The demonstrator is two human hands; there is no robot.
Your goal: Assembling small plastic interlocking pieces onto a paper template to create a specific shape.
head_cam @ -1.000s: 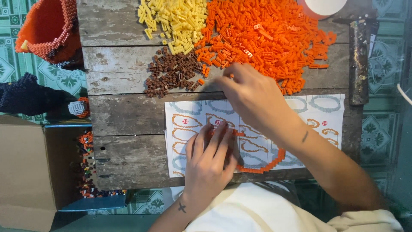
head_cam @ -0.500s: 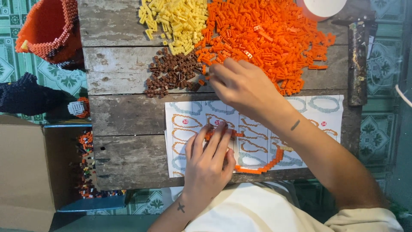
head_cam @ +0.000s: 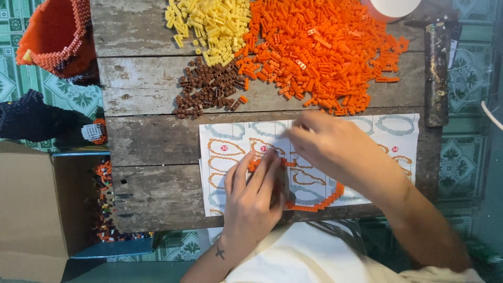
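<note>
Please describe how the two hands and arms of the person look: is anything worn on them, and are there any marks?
Both hands, left hand and right hand, are bare: no gloves, rings or watch show. The forearms are bare as well, without sleeves. The left wrist bears a small dark cross-shaped tattoo. The right hand is slightly blurred. A pale garment covers the body below.

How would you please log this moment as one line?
left hand: pressing orange brick strip | right hand: over pattern sheet | orange brick pile: behind
</note>
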